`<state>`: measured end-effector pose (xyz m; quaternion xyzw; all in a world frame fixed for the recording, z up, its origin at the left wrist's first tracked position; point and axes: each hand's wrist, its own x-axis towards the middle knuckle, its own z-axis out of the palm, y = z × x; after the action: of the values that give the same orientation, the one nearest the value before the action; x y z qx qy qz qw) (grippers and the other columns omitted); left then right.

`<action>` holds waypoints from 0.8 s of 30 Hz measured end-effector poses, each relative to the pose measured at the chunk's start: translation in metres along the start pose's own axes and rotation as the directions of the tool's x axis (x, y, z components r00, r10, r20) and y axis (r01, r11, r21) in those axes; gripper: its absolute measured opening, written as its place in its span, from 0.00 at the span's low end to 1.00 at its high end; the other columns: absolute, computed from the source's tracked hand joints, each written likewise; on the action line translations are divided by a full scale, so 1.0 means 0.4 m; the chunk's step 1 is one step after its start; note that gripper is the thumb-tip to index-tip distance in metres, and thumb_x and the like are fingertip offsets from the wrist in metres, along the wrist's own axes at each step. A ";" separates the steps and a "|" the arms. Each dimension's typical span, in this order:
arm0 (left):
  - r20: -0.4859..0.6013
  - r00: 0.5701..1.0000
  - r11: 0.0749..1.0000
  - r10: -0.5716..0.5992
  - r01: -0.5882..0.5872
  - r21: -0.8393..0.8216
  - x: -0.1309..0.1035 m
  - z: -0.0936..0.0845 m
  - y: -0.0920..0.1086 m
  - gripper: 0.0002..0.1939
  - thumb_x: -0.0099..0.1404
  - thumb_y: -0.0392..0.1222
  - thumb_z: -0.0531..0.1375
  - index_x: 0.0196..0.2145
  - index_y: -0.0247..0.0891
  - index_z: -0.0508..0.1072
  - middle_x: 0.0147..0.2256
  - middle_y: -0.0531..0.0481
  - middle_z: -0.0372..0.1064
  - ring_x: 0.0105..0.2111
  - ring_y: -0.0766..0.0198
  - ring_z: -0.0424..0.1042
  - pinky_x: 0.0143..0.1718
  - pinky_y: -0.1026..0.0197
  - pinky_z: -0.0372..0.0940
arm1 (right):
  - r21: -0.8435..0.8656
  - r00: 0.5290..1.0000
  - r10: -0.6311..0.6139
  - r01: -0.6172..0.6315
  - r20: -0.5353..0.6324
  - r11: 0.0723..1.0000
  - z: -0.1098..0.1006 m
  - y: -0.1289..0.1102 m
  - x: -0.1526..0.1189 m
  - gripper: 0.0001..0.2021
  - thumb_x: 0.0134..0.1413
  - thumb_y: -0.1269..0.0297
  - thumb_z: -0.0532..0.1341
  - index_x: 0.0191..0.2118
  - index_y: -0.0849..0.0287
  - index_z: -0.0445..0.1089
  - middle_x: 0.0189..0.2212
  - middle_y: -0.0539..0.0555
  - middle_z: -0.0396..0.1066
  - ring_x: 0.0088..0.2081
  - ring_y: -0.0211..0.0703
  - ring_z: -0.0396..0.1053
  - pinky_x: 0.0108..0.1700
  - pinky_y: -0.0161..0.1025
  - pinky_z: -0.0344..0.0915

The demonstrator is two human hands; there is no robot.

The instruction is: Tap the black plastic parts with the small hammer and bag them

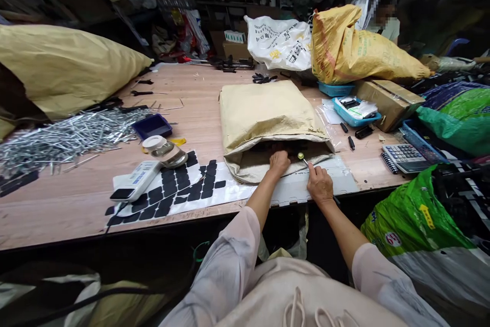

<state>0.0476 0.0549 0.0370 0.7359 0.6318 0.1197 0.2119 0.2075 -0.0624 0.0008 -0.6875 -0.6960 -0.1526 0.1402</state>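
A beige paper-like sack [264, 107] lies flat on the table, its mouth gaping towards me. My left hand [279, 164] is at this opening with its fingers curled; the fingertips and whatever they grip are lost against dark items inside. In my right hand [320, 184], closed just in front of the sack's lower lip, is a thin metal rod with a round yellowish head [300, 155]. The rod's head points up and left, before the opening. Under the sack's front edge lies a pale grey sheet [344, 176].
Loose metal rods [88, 133] pile at left, near a dark blue tray [152, 126], a clear jar [168, 152] and a white device [138, 180]. Black stickers [184, 179] lie nearby. At right are a blue basket [373, 119], a calculator [406, 157] and a green sack [409, 220]. A person sits behind.
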 end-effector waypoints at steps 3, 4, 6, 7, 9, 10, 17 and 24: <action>-0.095 0.991 0.995 0.094 -0.091 0.037 -0.065 -0.001 -0.038 0.13 0.64 0.50 0.65 0.43 0.43 0.79 0.44 0.41 0.74 0.53 0.45 0.66 0.53 0.48 0.58 | 0.009 1.000 -0.001 0.001 -0.003 1.000 0.002 0.001 -0.001 0.24 0.63 0.71 0.53 0.63 0.60 0.65 0.39 0.61 0.67 0.39 0.52 0.60 0.35 0.43 0.56; -0.132 0.984 0.993 0.116 -0.115 0.014 -0.088 0.001 -0.053 0.12 0.63 0.51 0.66 0.42 0.45 0.79 0.44 0.43 0.74 0.53 0.46 0.64 0.54 0.48 0.57 | 0.009 1.000 -0.003 0.003 -0.004 1.000 0.002 0.002 -0.001 0.24 0.63 0.71 0.53 0.63 0.60 0.65 0.39 0.62 0.67 0.39 0.52 0.60 0.35 0.43 0.56; -0.179 0.978 0.991 0.104 -0.117 -0.063 -0.126 0.009 -0.079 0.11 0.63 0.49 0.67 0.42 0.46 0.78 0.42 0.46 0.74 0.51 0.49 0.63 0.53 0.50 0.56 | 0.003 1.000 -0.008 0.008 -0.009 1.000 0.001 0.004 0.000 0.23 0.64 0.71 0.52 0.63 0.61 0.66 0.39 0.61 0.67 0.39 0.51 0.60 0.35 0.43 0.56; -0.191 0.978 0.989 0.087 -0.107 -0.102 -0.140 0.014 -0.089 0.10 0.63 0.49 0.67 0.42 0.46 0.78 0.42 0.47 0.74 0.50 0.51 0.63 0.52 0.51 0.56 | 0.002 1.000 -0.011 0.011 -0.011 1.000 0.000 0.006 0.000 0.22 0.65 0.71 0.52 0.62 0.61 0.66 0.38 0.61 0.68 0.39 0.51 0.60 0.35 0.43 0.56; -0.203 0.976 0.982 0.074 -0.106 -0.155 -0.153 0.023 -0.103 0.10 0.62 0.47 0.67 0.41 0.46 0.78 0.41 0.48 0.73 0.49 0.53 0.63 0.50 0.52 0.57 | 0.008 1.000 -0.013 0.013 -0.012 1.000 -0.004 0.009 0.002 0.22 0.65 0.72 0.51 0.61 0.62 0.67 0.38 0.61 0.68 0.39 0.50 0.60 0.35 0.42 0.55; -0.204 0.976 0.979 0.082 -0.117 -0.168 -0.155 0.026 -0.107 0.09 0.62 0.46 0.67 0.41 0.46 0.79 0.41 0.49 0.73 0.48 0.53 0.63 0.50 0.53 0.57 | 0.018 1.000 -0.012 0.013 -0.012 1.000 -0.007 0.009 0.002 0.21 0.65 0.72 0.51 0.61 0.61 0.67 0.38 0.61 0.68 0.38 0.50 0.60 0.35 0.42 0.55; -0.208 0.971 0.966 0.116 -0.159 -0.205 -0.145 0.031 -0.113 0.10 0.63 0.45 0.66 0.43 0.47 0.80 0.41 0.50 0.74 0.48 0.54 0.63 0.51 0.53 0.56 | 0.198 0.999 0.005 0.001 -0.032 0.980 -0.039 -0.015 -0.021 0.22 0.65 0.71 0.52 0.63 0.57 0.66 0.38 0.57 0.69 0.40 0.48 0.63 0.39 0.39 0.58; -0.200 0.975 0.959 0.102 -0.150 -0.240 -0.139 0.033 -0.112 0.10 0.62 0.45 0.66 0.42 0.48 0.81 0.41 0.50 0.73 0.47 0.55 0.64 0.51 0.52 0.57 | 0.323 0.996 0.000 0.027 -0.086 0.946 -0.074 -0.058 -0.043 0.23 0.68 0.69 0.49 0.65 0.58 0.64 0.40 0.58 0.70 0.43 0.49 0.66 0.45 0.40 0.63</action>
<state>0.0043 0.0032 0.0098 0.7272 0.5800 0.2808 0.2366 0.1841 -0.0903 0.0203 -0.6434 -0.7097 -0.0663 0.2793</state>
